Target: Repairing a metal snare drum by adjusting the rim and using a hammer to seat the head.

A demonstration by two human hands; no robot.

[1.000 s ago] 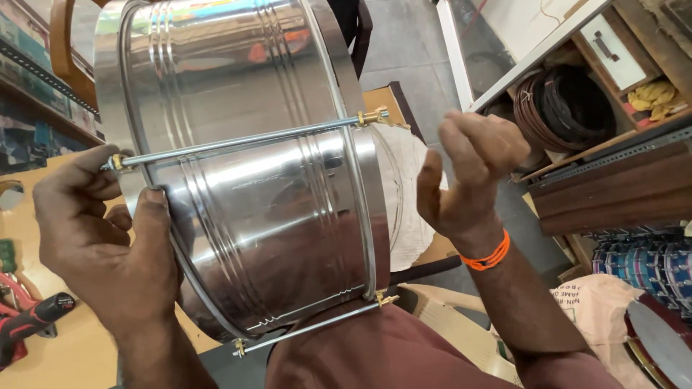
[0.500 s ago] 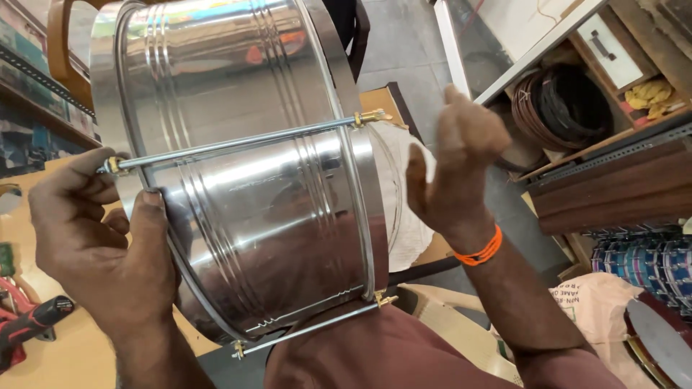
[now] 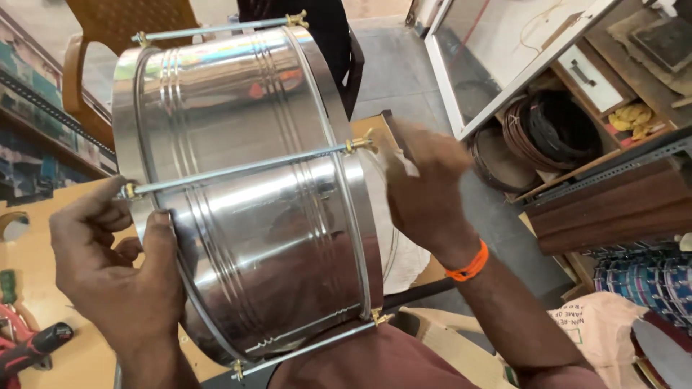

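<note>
A shiny steel drum shell point(image 3: 252, 216) lies on its side in front of me, with long metal tension rods point(image 3: 238, 169) running across it and brass nuts at their ends. My left hand point(image 3: 119, 270) clasps the left rim, thumb on the shell and fingers near the brass nut at the rod's left end. My right hand point(image 3: 425, 191) is at the right rim, fingers closed around the rim's edge beside the brass wing nut point(image 3: 358, 142). An orange band sits on that wrist.
A tan workbench point(image 3: 43, 216) lies below left with a red-handled tool point(image 3: 29, 349). An orange plastic chair point(image 3: 115, 29) stands behind the drum. Right of me are a glass-fronted cabinet point(image 3: 504, 57), stacked drum hoops point(image 3: 548, 133) and a wooden shelf point(image 3: 613, 209).
My right hand moved left from open air onto the drum's right rim and closed there. The drum tilted slightly, and the view shifted so the upper rod shows.
</note>
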